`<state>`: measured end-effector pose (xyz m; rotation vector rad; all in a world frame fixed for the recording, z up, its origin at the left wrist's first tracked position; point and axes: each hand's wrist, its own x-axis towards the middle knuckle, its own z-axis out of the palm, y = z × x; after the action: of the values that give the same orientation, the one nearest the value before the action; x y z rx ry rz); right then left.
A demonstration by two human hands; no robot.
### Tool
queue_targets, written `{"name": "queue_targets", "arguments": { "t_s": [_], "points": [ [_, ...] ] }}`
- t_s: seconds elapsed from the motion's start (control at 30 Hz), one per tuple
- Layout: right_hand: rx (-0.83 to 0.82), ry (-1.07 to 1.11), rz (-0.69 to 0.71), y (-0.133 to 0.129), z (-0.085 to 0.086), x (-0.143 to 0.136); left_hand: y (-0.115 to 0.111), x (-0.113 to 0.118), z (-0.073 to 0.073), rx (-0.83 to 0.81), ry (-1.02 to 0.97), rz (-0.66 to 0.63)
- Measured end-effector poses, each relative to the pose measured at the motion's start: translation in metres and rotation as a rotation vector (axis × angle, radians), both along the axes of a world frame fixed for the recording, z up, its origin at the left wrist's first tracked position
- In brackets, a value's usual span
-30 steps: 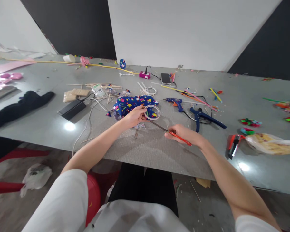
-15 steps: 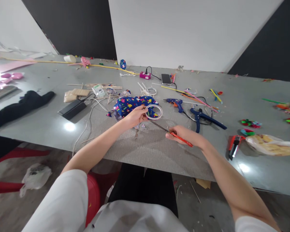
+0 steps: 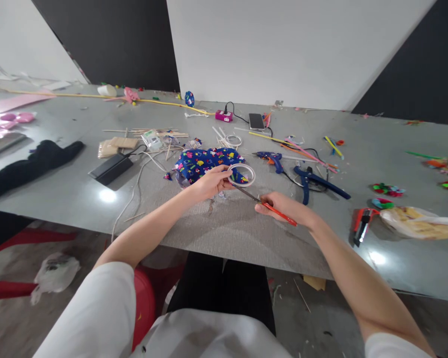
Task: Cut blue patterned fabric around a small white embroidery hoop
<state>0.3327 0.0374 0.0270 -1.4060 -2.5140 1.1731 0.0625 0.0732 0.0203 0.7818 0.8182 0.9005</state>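
Note:
Pinched in my left hand is a white ring-shaped roll of tape, held by its left edge over the table. My right hand grips red-handled scissors; their blades point up and left, with the tips close beneath the ring and my left fingers. Whether the blades touch anything is too small to tell. Behind my left hand lies a blue patterned cloth piece, partly covered by the ring and fingers. A second white ring rests on the table behind the cloth.
A blue glue gun, blue pliers-like tool and red-black cutter lie to the right on the grey table. A black box with cables sits left. A phone and pink adapter are behind.
My left hand and the white ring have shifted slightly to the right. My right hand and the scissors have barely moved.

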Motion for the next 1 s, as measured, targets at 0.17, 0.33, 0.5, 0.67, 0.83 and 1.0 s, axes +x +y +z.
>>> {"name": "queue_targets", "arguments": {
  "t_s": [0.17, 0.33, 0.5, 0.67, 0.83, 1.0],
  "points": [
    [0.014, -0.002, 0.004, 0.0007, -0.0031, -0.0007, -0.001, 0.002, -0.0027, 0.008, -0.007, -0.002],
    [0.014, 0.004, -0.007, 0.0011, -0.0054, -0.0011, -0.0027, 0.0042, -0.0033, -0.008, -0.005, 0.008],
    [0.02, 0.029, -0.02, 0.0001, -0.0051, -0.0043, -0.0021, 0.0035, -0.0052, 0.004, 0.003, 0.001],
    [-0.01, 0.044, -0.062, -0.0035, 0.0006, -0.0076, -0.0016, 0.0022, -0.0046, -0.004, 0.0, -0.002],
    [0.02, 0.048, -0.078, -0.0035, 0.0006, -0.007, -0.0015, 0.0023, -0.0062, -0.001, 0.014, 0.004],
    [0.0, 0.054, -0.098, -0.0021, -0.003, -0.0064, -0.0009, 0.0021, -0.0069, 0.004, -0.005, 0.007]
  ]
}}
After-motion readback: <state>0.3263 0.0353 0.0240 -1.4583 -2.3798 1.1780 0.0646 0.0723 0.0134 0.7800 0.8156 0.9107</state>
